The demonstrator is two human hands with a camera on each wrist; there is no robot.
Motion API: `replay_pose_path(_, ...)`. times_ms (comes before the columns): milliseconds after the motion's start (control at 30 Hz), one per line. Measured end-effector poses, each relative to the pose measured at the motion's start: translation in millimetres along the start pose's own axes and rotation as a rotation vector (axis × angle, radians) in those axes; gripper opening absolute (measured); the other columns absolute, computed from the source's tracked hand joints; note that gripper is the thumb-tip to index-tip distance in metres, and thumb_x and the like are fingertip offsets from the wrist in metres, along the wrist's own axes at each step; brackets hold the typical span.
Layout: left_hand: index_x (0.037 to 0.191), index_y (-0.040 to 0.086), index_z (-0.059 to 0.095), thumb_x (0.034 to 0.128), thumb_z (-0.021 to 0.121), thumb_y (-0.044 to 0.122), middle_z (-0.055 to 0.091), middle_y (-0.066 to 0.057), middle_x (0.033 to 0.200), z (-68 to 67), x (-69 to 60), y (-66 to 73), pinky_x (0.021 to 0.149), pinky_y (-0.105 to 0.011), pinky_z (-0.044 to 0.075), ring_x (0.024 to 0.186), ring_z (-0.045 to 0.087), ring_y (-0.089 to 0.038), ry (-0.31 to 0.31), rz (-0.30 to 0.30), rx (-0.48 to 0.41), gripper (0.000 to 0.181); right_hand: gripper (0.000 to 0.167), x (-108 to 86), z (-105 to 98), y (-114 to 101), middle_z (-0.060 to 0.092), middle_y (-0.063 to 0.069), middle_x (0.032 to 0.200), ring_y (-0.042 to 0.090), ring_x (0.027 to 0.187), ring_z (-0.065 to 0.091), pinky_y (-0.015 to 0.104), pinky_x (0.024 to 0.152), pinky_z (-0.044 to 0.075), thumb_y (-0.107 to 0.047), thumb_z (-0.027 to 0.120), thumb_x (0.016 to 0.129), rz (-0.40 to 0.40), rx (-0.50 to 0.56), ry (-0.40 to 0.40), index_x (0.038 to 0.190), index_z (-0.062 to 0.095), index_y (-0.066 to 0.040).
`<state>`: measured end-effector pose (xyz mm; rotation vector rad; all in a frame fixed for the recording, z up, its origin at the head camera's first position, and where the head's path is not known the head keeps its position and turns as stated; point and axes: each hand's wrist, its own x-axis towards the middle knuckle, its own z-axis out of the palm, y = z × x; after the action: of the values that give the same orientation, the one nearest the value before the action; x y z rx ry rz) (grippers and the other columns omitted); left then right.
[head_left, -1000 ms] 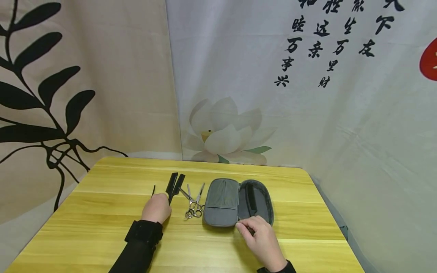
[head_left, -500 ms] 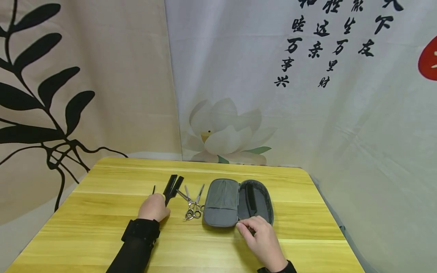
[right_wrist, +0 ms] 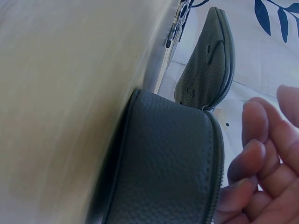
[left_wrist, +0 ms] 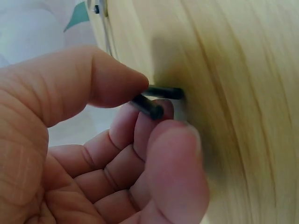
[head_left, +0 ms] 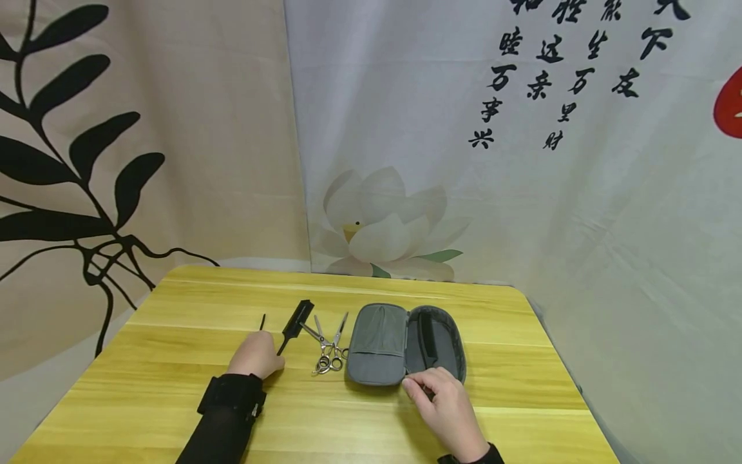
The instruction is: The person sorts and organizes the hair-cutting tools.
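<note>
My left hand pinches the handles of two black combs, whose heads overlap in the head view. Two dark handle ends stick out between thumb and fingers in the left wrist view. Just past that hand, a thin black tip shows; the rest is hidden. My right hand is at the front edge of an unzipped grey case, fingers loosely curled. In the right wrist view, those fingers lie beside the zipper rim; nothing shows between them. A black comb lies in the right half.
Two pairs of silver scissors, spread and crossing, lie between the combs and the case. The wooden table ends at the back before a printed cloth with leaves, a lotus and writing.
My left hand has shifted left and toward the front edge with the combs. Their heads, spread in a V before, now overlap. My right hand and the case stay put.
</note>
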<state>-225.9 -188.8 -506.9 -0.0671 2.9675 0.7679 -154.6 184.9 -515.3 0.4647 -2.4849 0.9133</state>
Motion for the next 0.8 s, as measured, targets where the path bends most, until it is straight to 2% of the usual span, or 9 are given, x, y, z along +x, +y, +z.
replay_pose_path(167,0.06,0.01,0.052,0.0864,0.075,0.005,0.039,0.002,0.057,-3.9,-5.8,-0.1,0.05,-0.026,0.034,0.05,0.041,-0.016,-0.002,-0.005,-0.065,0.035,0.012,0.0,0.1,0.8,0.067,-0.028,0.082,-0.006,0.079,0.055,0.018,0.066,0.049,-0.02,0.087,0.09,-0.009,0.001,0.006,0.088,0.081,-0.03)
replay_pose_path(367,0.053,0.019,0.034,0.0931,0.064,0.002,0.023,0.007,0.052,-14.7,-15.4,5.0,0.053,-0.024,0.023,0.048,0.024,-0.011,-0.001,0.035,-0.151,0.052,0.012,0.2,0.0,1.4,0.066,-0.029,0.082,-0.007,0.079,0.056,0.019,0.066,0.05,-0.02,0.087,0.091,0.001,0.0,0.004,0.088,0.081,-0.03)
replay_pose_path(467,0.063,0.012,0.051,0.0985,0.063,0.006,0.039,0.003,0.055,-19.6,-21.0,11.2,0.05,-0.025,0.03,0.045,0.04,-0.013,0.004,0.04,-0.235,0.038,0.011,0.4,-1.3,-0.1,0.065,-0.029,0.081,-0.007,0.078,0.055,0.018,0.065,0.049,-0.02,0.086,0.092,0.014,0.006,-0.006,0.088,0.081,-0.03)
replay_pose_path(533,0.079,0.006,0.064,0.1014,0.065,0.01,0.055,-0.003,0.063,-21.2,-23.9,15.5,0.048,-0.026,0.038,0.048,0.055,-0.017,0.0,0.031,-0.318,0.023,0.011,0.6,-2.3,-1.6,0.065,-0.029,0.081,-0.007,0.078,0.054,0.018,0.065,0.048,-0.021,0.086,0.092,0.023,0.011,-0.011,0.088,0.081,-0.03)
replay_pose_path(600,0.102,0.0,0.069,0.1031,0.067,0.012,0.067,-0.012,0.079,-22.9,-27.1,19.9,0.051,-0.031,0.051,0.058,0.066,-0.022,-0.017,0.026,-0.425,0.012,0.01,0.7,-2.7,-2.5,0.065,-0.029,0.08,-0.006,0.077,0.054,0.018,0.064,0.048,-0.022,0.085,0.093,0.02,0.013,-0.006,0.087,0.081,-0.029)
replay_pose_path(733,0.114,-0.002,0.068,0.1051,0.068,0.014,0.068,-0.013,0.085,-25.3,-28.8,26.6,0.06,-0.038,0.061,0.067,0.068,-0.022,-0.074,0.04,-0.63,0.019,0.01,1.0,-2.9,-3.5,0.066,-0.028,0.081,-0.006,0.078,0.055,0.018,0.065,0.048,-0.022,0.085,0.093,-0.005,0.007,0.016,0.087,0.081,-0.029)
replay_pose_path(800,0.118,-0.004,0.066,0.1061,0.067,0.015,0.068,-0.01,0.087,-25.1,-29.1,29.5,0.064,-0.038,0.063,0.072,0.068,-0.022,-0.102,0.067,-0.733,0.021,0.011,1.2,-3.1,-3.8,0.066,-0.027,0.081,-0.005,0.078,0.056,0.019,0.065,0.049,-0.022,0.085,0.093,-0.013,0.004,0.024,0.087,0.081,-0.03)
